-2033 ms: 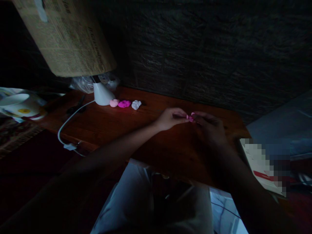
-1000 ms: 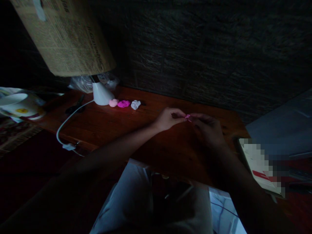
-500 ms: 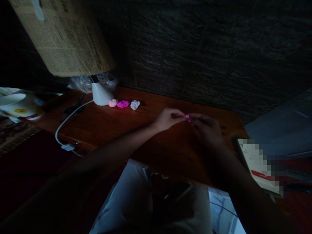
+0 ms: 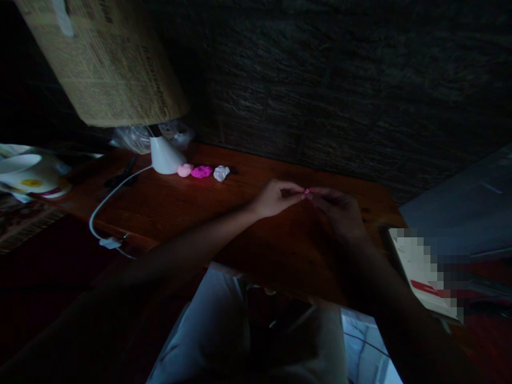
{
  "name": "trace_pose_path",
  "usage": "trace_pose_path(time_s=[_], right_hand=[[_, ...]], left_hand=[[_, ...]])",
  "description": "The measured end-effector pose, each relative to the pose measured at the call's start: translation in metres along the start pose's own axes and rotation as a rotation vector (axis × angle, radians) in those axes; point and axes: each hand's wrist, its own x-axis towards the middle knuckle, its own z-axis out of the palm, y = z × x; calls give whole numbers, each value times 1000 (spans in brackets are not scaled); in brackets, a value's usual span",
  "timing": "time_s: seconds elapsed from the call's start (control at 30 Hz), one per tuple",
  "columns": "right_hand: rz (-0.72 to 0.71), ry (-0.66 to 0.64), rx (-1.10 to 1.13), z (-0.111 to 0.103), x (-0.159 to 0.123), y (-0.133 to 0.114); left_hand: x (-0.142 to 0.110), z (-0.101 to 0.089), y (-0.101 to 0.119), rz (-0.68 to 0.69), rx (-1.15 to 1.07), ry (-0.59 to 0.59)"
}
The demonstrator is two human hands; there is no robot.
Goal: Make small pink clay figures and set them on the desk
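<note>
Pinches a small pink piece [image 4: 306, 191] over the wooden tabletop [image 4: 192, 200], using both hands at once. Holds it from 9 o'clock with the left hand [image 4: 274, 199], thumb and forefinger drawn together on it at the tips (leaving a rounded gap behind them). Holds it from between 3 and 4 o'clock with the right hand [image 4: 340, 210], in a similar grip, too shadowed for a clear look at the other fingers. Cannot tell the exact shape of the piece, mostly covered by fingertips.

Taking that piece as the hub of the clock, has 3 lumps in a row toward 9 o'clock: first a white lump [image 4: 221, 173], a little apart, then a magenta lump [image 4: 201, 172], then a pale pink lump [image 4: 184, 170] right beside the white lamp base [image 4: 165, 157]. Shows a newsprint lampshade [image 4: 108, 69] at 10 o'clock, and a pale cord [image 4: 94, 212] curving from the lamp base past dark scissors [image 4: 120, 180]. Has a white cup [image 4: 24, 173] farther out at 9 o'clock, a pale book-like object [image 4: 416, 266], partly pixelated, at 4 o'clock, and a dark, rough wall [image 4: 308, 101] at 12 o'clock
</note>
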Motion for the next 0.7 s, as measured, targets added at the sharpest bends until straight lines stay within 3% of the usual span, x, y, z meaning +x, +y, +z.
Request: trace_pose_path(time_s=[0.7], right_hand=[[-22, 13, 6, 0, 1, 2]], left_hand=[[0, 0, -1, 50, -54, -14]])
